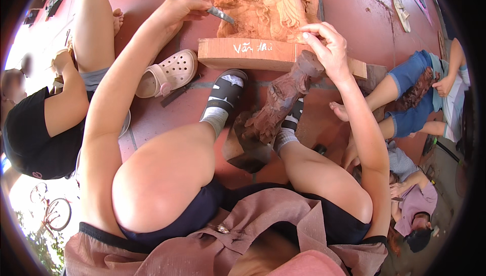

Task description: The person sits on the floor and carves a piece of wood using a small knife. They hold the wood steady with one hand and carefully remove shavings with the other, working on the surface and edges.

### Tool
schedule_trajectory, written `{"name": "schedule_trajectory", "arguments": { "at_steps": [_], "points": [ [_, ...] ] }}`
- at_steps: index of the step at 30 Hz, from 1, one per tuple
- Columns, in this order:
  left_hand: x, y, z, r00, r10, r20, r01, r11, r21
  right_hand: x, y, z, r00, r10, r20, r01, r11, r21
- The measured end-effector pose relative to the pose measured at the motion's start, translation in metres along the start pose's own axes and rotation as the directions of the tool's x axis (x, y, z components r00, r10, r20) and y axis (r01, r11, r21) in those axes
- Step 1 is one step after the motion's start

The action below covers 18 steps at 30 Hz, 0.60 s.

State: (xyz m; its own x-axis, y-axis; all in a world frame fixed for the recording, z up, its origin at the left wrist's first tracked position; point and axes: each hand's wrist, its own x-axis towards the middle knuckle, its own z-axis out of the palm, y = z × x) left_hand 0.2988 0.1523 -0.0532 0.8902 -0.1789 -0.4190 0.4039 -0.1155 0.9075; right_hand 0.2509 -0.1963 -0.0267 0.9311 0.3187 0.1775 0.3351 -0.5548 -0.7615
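An orange-brown wood carving (283,8) with draped folds stands on a thick wooden base (212,56) marked with white handwriting. At its left side, my left hand (185,9) is closed around a narrow grey strip (220,15), which looks like sandpaper. The strip's far end meets the carved surface. My right hand (328,48) is at the carving's lower right edge, thumb and forefinger pinched together. Whatever is between those fingertips is too small to make out. Below that hand, a dark brown carved wooden piece (278,99) slants between my feet.
A pale clog (174,71) lies left of my sandalled foot on red floor tiles (162,119). One person in black (40,134) sits at left. To the right, another person in denim shorts (412,83) has a dark carved piece (420,91); a person in pink (417,200) sits lower right.
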Motion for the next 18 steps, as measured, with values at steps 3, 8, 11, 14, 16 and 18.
{"name": "schedule_trajectory", "arguments": {
  "at_steps": [3, 8, 11, 14, 16, 18],
  "points": [
    [-0.006, 0.023, 0.025, 0.994, 0.024, 0.109, -0.015, 0.997, -0.079, 0.001, -0.001, 0.003, 1.000, -0.018, -0.018, 0.018, 1.000, 0.001],
    [0.007, 0.009, 0.001, 0.990, -0.121, 0.068, 0.112, 0.986, 0.122, -0.002, 0.000, 0.003, 1.000, 0.016, 0.002, -0.016, 0.999, 0.038],
    [0.005, 0.028, 0.009, 0.990, 0.032, 0.140, -0.053, 0.988, 0.147, 0.005, 0.000, 0.001, 0.999, -0.040, -0.006, 0.040, 0.999, -0.007],
    [0.004, 0.028, 0.036, 0.976, -0.010, 0.218, 0.007, 1.000, 0.012, 0.003, 0.001, 0.000, 0.999, 0.035, 0.033, -0.037, 0.998, 0.060],
    [0.018, 0.024, 0.016, 0.991, 0.007, 0.133, -0.034, 0.979, 0.203, 0.009, 0.000, -0.006, 0.990, 0.114, 0.087, -0.129, 0.976, 0.178],
    [0.020, 0.027, -0.002, 0.986, 0.141, 0.090, -0.163, 0.935, 0.315, 0.017, 0.001, -0.013, 0.966, 0.197, 0.169, -0.241, 0.920, 0.309]
  ]
}}
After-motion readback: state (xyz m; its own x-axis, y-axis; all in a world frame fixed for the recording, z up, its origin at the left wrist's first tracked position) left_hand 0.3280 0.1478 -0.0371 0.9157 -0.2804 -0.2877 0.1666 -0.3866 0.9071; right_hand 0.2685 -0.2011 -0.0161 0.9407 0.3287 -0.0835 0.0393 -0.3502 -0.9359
